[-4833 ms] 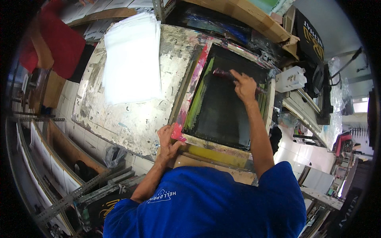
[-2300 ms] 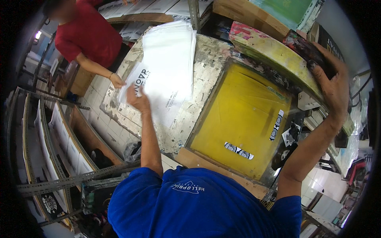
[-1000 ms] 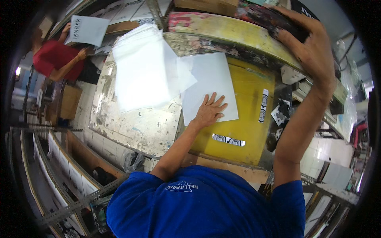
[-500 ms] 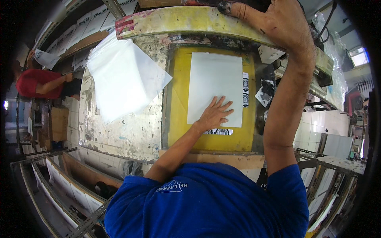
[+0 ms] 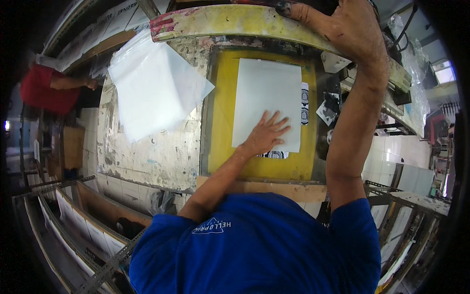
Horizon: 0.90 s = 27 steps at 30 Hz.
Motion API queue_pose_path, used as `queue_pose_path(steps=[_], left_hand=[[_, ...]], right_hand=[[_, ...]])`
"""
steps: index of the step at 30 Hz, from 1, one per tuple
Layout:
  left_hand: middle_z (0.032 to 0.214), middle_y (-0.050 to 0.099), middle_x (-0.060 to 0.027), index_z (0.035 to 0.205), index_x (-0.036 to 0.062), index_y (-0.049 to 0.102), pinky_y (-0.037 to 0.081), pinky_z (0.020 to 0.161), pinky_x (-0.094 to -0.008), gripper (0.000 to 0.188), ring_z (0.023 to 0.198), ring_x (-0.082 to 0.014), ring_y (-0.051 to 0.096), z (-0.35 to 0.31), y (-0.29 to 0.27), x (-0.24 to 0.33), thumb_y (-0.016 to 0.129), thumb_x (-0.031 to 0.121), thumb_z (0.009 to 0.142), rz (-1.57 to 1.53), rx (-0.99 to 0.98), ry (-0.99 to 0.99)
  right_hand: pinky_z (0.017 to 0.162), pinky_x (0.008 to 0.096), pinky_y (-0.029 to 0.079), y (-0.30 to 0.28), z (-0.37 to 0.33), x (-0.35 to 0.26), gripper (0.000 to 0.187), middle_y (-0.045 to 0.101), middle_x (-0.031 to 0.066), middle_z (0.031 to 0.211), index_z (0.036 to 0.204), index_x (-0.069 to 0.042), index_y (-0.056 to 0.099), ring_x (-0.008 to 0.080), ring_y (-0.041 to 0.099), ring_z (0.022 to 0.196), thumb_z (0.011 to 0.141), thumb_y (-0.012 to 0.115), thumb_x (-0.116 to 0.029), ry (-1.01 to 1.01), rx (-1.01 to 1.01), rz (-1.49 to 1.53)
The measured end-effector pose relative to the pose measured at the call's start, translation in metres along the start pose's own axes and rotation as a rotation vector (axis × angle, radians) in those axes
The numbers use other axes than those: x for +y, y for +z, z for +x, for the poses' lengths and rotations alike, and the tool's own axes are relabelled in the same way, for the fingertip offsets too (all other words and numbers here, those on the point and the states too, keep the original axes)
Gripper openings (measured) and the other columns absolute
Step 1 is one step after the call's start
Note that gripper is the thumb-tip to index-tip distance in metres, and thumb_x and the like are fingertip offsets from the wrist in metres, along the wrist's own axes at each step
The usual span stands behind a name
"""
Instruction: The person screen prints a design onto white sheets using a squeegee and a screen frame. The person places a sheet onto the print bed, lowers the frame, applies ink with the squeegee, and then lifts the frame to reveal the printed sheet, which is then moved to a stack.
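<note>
Slides over from the yellow board's (image 5: 223, 164) left edge since a second ago: white sheet (image 5: 267, 93)! Now lies well inside, nearest the far right corner, partly over two patterned strips (image 5: 305, 105). Left hand (image 5: 267, 136) flat near the sheet's lower right corner, fingers spread wide, gripping nothing. Right hand (image 5: 355, 32) up at the raised frame (image 5: 230, 22), thumb out, other fingertips hidden, grip impossible to tell. White stack (image 5: 147, 93) toward the worktop's (image 5: 147, 169) far edge.
</note>
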<state>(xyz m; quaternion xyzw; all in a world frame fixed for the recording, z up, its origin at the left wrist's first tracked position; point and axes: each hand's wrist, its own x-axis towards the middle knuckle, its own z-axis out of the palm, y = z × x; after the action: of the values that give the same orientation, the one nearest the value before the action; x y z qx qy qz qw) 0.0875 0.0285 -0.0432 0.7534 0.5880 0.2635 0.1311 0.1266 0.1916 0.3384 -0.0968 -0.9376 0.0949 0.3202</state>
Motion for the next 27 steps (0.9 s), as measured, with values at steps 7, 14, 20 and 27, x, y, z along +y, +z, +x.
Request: queue_pose_path(steps=[7,14,20,27], left_hand=[[0.139,0.057,-0.0152,0.160,0.0010,0.023,0.041,0.109,-0.0430,0.117,0.126,-0.0278,0.055,-0.028,-0.126,0.031,0.092,0.032,0.070,-0.877,1.065,-0.142],[0.128,0.063,-0.0119,0.152,-0.0065,0.036,0.052,0.099,-0.0351,0.109,0.112,-0.0214,0.063,-0.140,-0.109,0.038,0.097,0.010,0.063,-0.975,0.943,-0.660],[0.146,0.053,-0.0181,0.144,-0.0002,0.052,0.042,0.110,-0.0426,0.099,0.130,-0.0311,0.052,-0.187,-0.040,0.010,0.097,0.022,0.059,-0.493,0.840,-0.629],[0.158,0.038,-0.0231,0.136,0.0066,0.063,0.029,0.116,-0.0513,0.081,0.139,-0.0422,0.037,-0.197,-0.038,0.004,0.089,0.023,0.061,-0.032,0.620,-0.712]], right_hand=[[0.077,0.0371,0.055,0.028,-0.073,-0.010,0.049,0.072,0.0156,0.093,0.121,-0.016,0.074,0.0306,0.069,0.080,0.072,0.081,-0.017,0.008,0.048,-0.096],[0.066,0.0401,0.050,0.090,-0.186,-0.060,0.052,0.068,0.0145,0.091,0.122,-0.022,0.075,0.0298,0.063,0.073,0.069,0.079,-0.017,0.207,-0.088,0.013],[0.077,0.0431,0.050,0.180,-0.266,-0.040,0.059,0.067,0.0143,0.090,0.129,-0.021,0.071,0.0320,0.061,0.077,0.072,0.080,-0.013,0.356,-0.282,0.169],[0.102,0.0570,0.030,0.222,-0.278,-0.030,0.084,0.057,0.0156,0.119,0.143,-0.024,0.057,0.0306,0.050,0.113,0.062,0.076,-0.005,0.425,-0.471,-0.069]])
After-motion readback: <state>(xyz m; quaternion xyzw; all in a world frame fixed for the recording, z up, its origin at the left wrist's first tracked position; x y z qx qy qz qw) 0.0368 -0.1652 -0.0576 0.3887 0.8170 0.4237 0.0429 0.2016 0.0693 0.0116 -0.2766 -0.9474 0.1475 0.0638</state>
